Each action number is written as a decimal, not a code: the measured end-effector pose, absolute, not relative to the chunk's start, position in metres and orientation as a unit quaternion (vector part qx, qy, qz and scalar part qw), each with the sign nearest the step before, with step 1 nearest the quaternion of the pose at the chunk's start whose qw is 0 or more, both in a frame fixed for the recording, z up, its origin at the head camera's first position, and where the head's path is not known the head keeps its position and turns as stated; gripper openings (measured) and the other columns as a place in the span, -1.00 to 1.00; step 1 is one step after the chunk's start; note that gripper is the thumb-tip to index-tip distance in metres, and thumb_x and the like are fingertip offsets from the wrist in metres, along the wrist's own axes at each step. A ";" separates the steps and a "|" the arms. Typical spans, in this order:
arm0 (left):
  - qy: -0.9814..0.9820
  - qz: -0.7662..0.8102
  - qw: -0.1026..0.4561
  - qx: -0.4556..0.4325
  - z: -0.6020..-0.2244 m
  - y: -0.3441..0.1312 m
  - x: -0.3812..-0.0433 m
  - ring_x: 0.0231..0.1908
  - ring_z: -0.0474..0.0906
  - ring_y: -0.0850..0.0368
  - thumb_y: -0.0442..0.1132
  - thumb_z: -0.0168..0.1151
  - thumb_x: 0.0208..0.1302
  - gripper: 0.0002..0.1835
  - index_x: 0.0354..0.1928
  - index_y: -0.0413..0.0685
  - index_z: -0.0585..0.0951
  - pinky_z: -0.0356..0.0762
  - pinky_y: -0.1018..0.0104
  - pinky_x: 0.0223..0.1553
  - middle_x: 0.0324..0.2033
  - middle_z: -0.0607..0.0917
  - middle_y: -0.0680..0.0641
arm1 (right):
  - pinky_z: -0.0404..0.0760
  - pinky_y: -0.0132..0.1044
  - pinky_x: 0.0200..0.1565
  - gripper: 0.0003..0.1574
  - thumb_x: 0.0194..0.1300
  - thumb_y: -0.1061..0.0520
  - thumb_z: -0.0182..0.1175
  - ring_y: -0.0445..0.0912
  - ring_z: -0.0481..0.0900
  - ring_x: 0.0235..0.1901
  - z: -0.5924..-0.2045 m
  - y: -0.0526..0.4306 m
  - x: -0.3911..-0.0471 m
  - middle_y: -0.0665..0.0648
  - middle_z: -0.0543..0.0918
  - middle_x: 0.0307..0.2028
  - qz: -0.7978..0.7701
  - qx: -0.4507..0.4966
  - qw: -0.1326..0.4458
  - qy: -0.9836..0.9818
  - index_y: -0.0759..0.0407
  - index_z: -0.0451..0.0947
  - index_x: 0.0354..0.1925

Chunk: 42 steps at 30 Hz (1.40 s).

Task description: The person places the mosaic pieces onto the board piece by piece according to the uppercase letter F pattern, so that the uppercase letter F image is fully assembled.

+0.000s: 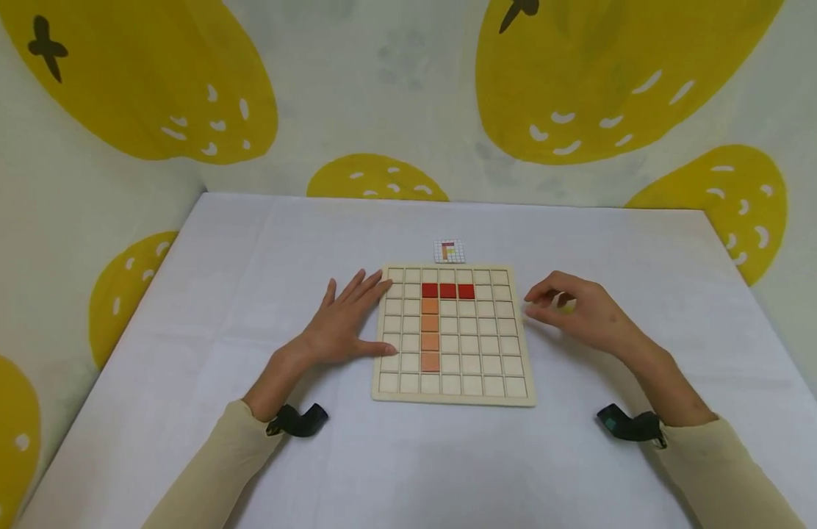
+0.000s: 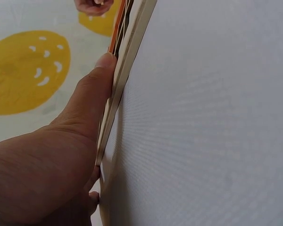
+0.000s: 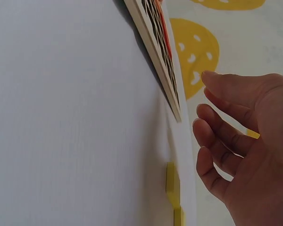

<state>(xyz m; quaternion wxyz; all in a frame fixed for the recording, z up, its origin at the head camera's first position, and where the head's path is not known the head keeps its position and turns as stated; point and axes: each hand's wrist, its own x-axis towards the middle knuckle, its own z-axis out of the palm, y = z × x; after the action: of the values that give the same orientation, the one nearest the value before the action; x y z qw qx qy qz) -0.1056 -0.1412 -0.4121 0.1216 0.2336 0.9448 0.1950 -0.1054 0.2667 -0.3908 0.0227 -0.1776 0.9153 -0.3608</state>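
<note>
A wooden grid board [image 1: 530, 393] lies flat on the table. Three red tiles [image 1: 448, 292] form a row in its upper part, and several orange tiles [image 1: 430, 323] run down in a column below the leftmost red one. My left hand [image 1: 339, 323] is spread at the board's left side, its fingertips at the rim and its thumb [image 2: 92, 89] resting on the edge. Just off the right side is my right hand [image 1: 590, 312], fingers loosely bent, with nothing seen between them. Beneath that hand a yellow tile [image 1: 568, 307] shows; the right wrist view has two yellow tiles [image 3: 172, 183] on the cloth.
Behind the board lies a small pattern card [image 1: 450, 251] with a coloured figure on a grid. A white cloth [image 1: 283, 477] covers the table. Patterned fabric [image 1: 382, 88] with yellow shapes rises at the back and sides.
</note>
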 end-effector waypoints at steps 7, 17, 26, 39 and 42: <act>0.943 0.201 0.115 0.239 -0.414 -0.143 -0.105 0.71 -0.26 -0.13 0.36 0.48 0.12 0.23 0.69 0.12 0.04 -0.40 -0.46 0.58 0.70 -0.02 -0.03 | 0.51 -0.55 -0.12 -0.82 0.32 0.05 0.47 -0.31 0.53 -0.22 -0.394 0.286 -0.107 -0.02 0.73 -0.20 -0.338 -0.142 0.018 0.930 -0.01 0.71 -0.12; 0.943 0.202 0.112 0.241 -0.414 -0.142 -0.106 0.71 -0.25 -0.11 0.36 0.47 0.12 0.23 0.69 0.12 0.03 -0.40 -0.44 0.59 0.70 -0.02 -0.02 | 0.47 -0.62 -0.12 -0.75 0.30 0.07 0.49 -0.29 0.52 -0.18 -0.400 0.304 -0.108 0.06 0.74 -0.13 -0.329 -0.125 0.015 0.936 0.05 0.71 -0.08; 0.943 0.204 0.114 0.237 -0.413 -0.141 -0.106 0.71 -0.25 -0.12 0.36 0.47 0.13 0.22 0.69 0.11 0.04 -0.41 -0.44 0.59 0.70 -0.01 -0.02 | 0.45 -0.64 -0.11 -0.67 0.24 0.10 0.53 -0.34 0.50 -0.18 -0.403 0.313 -0.109 0.10 0.74 -0.10 -0.331 -0.124 0.010 0.935 0.09 0.70 -0.04; 0.944 0.198 0.113 0.237 -0.414 -0.141 -0.106 0.71 -0.26 -0.12 0.37 0.47 0.12 0.23 0.69 0.13 0.03 -0.40 -0.45 0.58 0.70 -0.02 -0.01 | 0.39 -0.56 -0.10 -0.56 0.11 0.13 0.61 -0.36 0.43 -0.15 -0.406 0.325 -0.112 0.09 0.71 -0.06 -0.315 -0.153 0.009 0.937 0.07 0.74 -0.02; 0.944 0.199 0.114 0.237 -0.414 -0.141 -0.106 0.71 -0.27 -0.11 0.37 0.47 0.12 0.23 0.69 0.13 0.03 -0.41 -0.44 0.59 0.70 -0.03 0.00 | 0.37 -0.51 -0.09 -0.52 0.10 0.10 0.62 -0.37 0.40 -0.14 -0.407 0.328 -0.113 0.10 0.70 -0.04 -0.307 -0.155 0.018 0.939 0.07 0.74 0.01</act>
<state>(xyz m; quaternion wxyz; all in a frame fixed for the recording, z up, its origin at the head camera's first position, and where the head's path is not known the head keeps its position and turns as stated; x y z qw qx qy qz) -0.1062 -0.1413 -0.4144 0.1139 0.2366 0.9442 0.1986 -0.1133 0.3282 -0.4070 0.0184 -0.1552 0.9389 -0.3068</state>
